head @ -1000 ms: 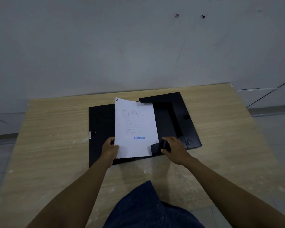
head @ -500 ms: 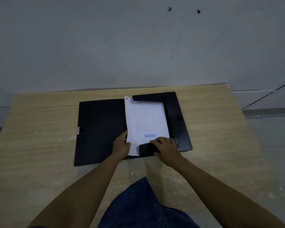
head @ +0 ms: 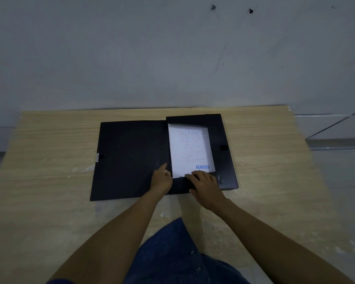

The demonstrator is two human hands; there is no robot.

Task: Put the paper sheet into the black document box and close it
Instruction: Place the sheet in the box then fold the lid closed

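The black document box (head: 223, 136) lies open on the wooden table, its lid (head: 129, 158) spread flat to the left. The white paper sheet (head: 190, 149), stamped REJECTED in blue, lies inside the box tray. My left hand (head: 162, 180) rests at the near left edge of the tray, fingers by the sheet's lower left corner. My right hand (head: 205, 186) lies flat on the near black flap, its fingertips pressing on the sheet's bottom edge. Neither hand grips anything.
The light wooden table (head: 49, 181) stands against a grey wall. A small white clasp (head: 97, 157) sits on the lid's left edge. My blue denim clothing (head: 172, 255) shows at the table's near edge. Floor shows at the right.
The sheet went from being held tilted over the lid to lying flat inside the tray. My left hand let go of its edge and both hands now rest on it.
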